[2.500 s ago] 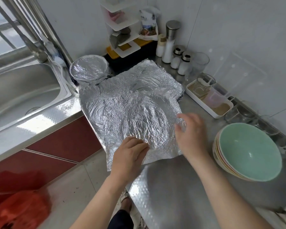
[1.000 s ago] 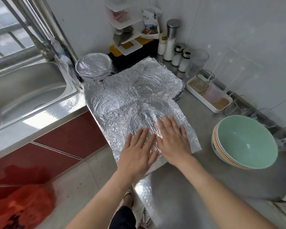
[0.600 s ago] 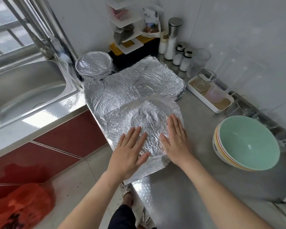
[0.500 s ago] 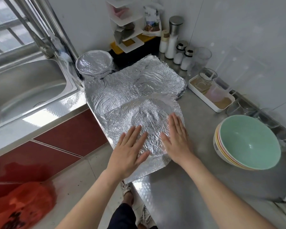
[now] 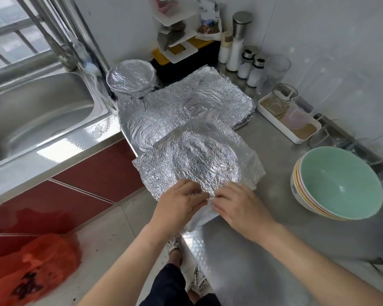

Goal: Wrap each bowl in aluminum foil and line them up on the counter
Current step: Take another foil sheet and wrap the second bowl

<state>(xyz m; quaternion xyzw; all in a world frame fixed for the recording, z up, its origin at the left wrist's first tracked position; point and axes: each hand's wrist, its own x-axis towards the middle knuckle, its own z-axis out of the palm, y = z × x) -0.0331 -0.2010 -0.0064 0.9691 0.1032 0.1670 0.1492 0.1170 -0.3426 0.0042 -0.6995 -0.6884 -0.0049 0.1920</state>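
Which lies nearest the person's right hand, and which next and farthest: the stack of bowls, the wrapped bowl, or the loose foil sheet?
1. The foil sheet: the right hand pinches its near edge.
2. The stack of bowls: on the hand's right.
3. The wrapped bowl: back left, beside the sink.

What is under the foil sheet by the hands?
The foil sheet lies on the counter and overlaps a foil stack. A round shape shows through it; whatever made it is covered.
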